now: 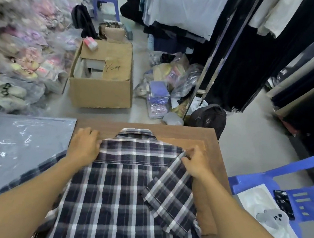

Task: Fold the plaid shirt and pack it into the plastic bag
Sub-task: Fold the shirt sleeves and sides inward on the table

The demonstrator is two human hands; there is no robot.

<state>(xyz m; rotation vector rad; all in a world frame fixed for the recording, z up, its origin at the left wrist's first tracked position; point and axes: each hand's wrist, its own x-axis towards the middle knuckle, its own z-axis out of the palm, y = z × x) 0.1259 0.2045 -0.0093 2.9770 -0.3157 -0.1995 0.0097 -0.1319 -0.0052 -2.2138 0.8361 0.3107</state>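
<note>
Head view: one plaid shirt (123,184) lies back-up on the wooden bench (214,162), collar away from the person. Two hands are on it. Left hand (83,145) presses flat on the left shoulder, fingers closed on nothing. Right hand (194,163) has a pinching grip on the right shoulder edge, with one short sleeve (169,198) folded in over the back. One clear plastic bag (14,150) lies flat just left of the bench. One cardboard box (101,77) stands beyond on the floor.
</note>
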